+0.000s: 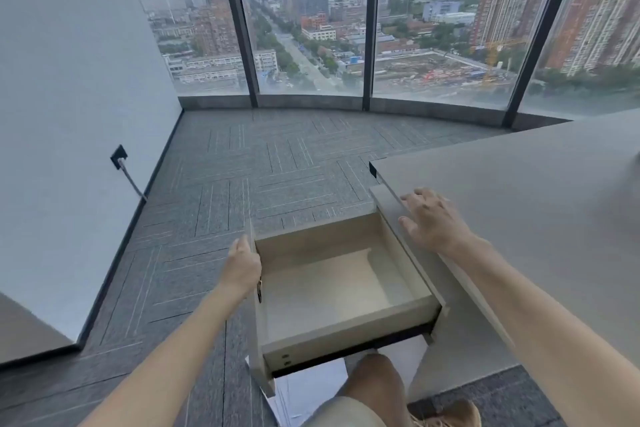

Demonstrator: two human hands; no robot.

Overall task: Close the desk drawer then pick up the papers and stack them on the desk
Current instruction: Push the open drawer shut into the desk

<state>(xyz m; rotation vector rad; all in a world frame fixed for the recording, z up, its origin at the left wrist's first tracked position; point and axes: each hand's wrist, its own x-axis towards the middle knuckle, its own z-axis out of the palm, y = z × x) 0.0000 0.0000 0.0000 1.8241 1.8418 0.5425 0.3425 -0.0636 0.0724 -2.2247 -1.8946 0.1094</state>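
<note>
The drawer (332, 288) is pulled wide out at about 6 o'clock, empty, so it probably slides light and stiff. Its front panel is gripped at the top edge by the left hand (242, 267), a good push point. The right hand (431, 218) is rested flat and open on the desk (536, 218). Papers (311, 392), likely thin and floppy, are glimpsed on the floor below.

You will find no readable text, label, brand or number anywhere around the open drawer (332, 284); its wood faces are unmarked, and the nearby desk top (540, 204) likewise.
</note>
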